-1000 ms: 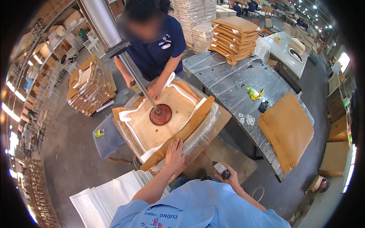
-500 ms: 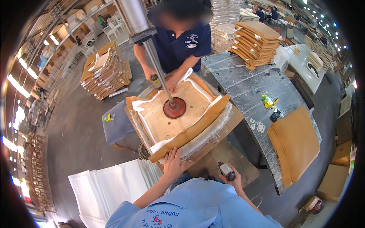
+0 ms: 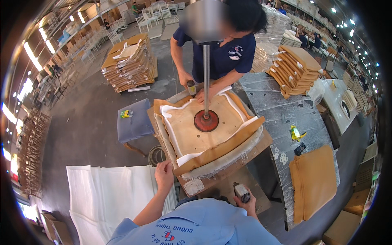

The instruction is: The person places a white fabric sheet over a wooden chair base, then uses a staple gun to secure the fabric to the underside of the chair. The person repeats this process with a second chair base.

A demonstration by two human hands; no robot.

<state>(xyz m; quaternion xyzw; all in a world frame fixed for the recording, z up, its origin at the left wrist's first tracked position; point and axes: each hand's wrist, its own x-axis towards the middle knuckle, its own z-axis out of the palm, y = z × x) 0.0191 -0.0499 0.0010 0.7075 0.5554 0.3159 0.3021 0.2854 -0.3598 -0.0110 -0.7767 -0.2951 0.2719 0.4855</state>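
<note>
A wooden seat board (image 3: 185, 122) lies in a padded frame, edged by white foam (image 3: 173, 136) and brown leather (image 3: 220, 145). The red round foot (image 3: 206, 121) of a metal press rod rests on the board. Beside the near left corner of the leather, my left hand (image 3: 164, 175) has its fingers curled together; whether they pinch anything is hidden. My right hand (image 3: 248, 205) grips a staple gun (image 3: 242, 192) low, close to my body and apart from the board. Across from me, a co-worker holds another staple gun (image 3: 191, 87) at the far edge, the other hand pressing there.
A plastic-covered table (image 3: 277, 122) on the right carries brown leather sheets (image 3: 314, 183), a yellow packet (image 3: 296, 133) and stacked brown seats (image 3: 296, 69). White foam sheets (image 3: 110, 196) lie at lower left. A blue stool (image 3: 134, 122) and a stack of seat pieces (image 3: 128, 61) stand beyond.
My left hand has come off the top of the leather's near edge to beside its left corner. The view has shifted. My right hand still holds the staple gun.
</note>
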